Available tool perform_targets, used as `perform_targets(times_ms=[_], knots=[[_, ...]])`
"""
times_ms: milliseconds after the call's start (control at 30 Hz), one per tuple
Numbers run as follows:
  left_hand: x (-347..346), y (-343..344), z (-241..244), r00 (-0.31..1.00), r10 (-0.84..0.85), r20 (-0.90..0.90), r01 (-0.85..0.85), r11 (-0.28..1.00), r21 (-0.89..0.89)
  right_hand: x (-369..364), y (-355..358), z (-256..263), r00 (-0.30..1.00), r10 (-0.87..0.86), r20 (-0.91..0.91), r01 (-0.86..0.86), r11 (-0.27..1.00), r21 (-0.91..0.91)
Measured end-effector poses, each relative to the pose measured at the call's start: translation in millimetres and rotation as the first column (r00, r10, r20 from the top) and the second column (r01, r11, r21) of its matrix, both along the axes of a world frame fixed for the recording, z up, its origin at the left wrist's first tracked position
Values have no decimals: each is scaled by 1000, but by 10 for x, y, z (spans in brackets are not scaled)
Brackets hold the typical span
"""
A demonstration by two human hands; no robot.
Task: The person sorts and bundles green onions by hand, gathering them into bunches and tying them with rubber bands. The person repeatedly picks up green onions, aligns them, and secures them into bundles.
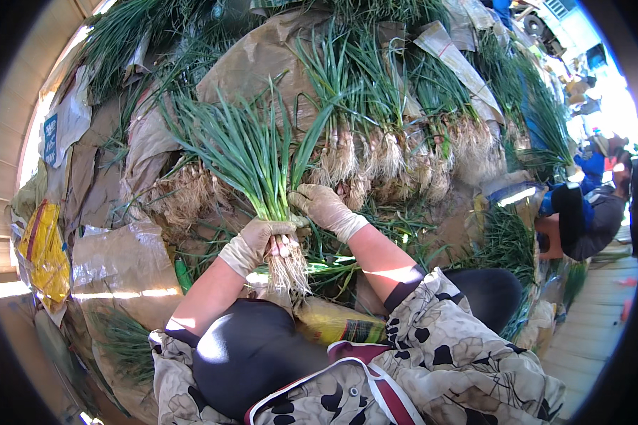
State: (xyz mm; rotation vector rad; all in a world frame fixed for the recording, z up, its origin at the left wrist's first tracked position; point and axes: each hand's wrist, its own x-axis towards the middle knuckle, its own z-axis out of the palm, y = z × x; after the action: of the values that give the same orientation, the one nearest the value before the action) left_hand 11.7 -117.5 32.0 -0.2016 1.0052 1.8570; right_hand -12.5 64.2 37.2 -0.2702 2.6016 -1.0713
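My left hand (258,241), in a pale thin glove, grips a bunch of young garlic plants (268,199) just above their small pinkish bulbs. Below the fist hang long whitish roots (287,271), while the green leaves fan away from me. At the bunch's right side is my right hand (327,210), gloved alike, its fingers curled against a stalk there; its fingertips are partly hidden. More garlic plants (343,146) lie in a row beyond my hands, roots towards me. Another rooty clump (183,194) rests to the left, partly under a woven sack.
Loose green leaves (399,228) litter the ground before my knees. Between my legs lies a yellow printed bag (340,321). Brown woven sacking (266,58) covers the far side, with a yellow sack (45,249) at left. Another person (590,218) crouches at right.
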Motion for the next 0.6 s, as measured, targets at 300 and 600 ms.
perform_targets(times_ms=[300,600], knots=[[102,-12,277,978,163,129,-189,956,223,26,-101,-305,879,297,-373,-29,814,580],[-86,-351,296,859,506,86,-428,614,663,30,174,-111,798,351,489,-582,661,474]])
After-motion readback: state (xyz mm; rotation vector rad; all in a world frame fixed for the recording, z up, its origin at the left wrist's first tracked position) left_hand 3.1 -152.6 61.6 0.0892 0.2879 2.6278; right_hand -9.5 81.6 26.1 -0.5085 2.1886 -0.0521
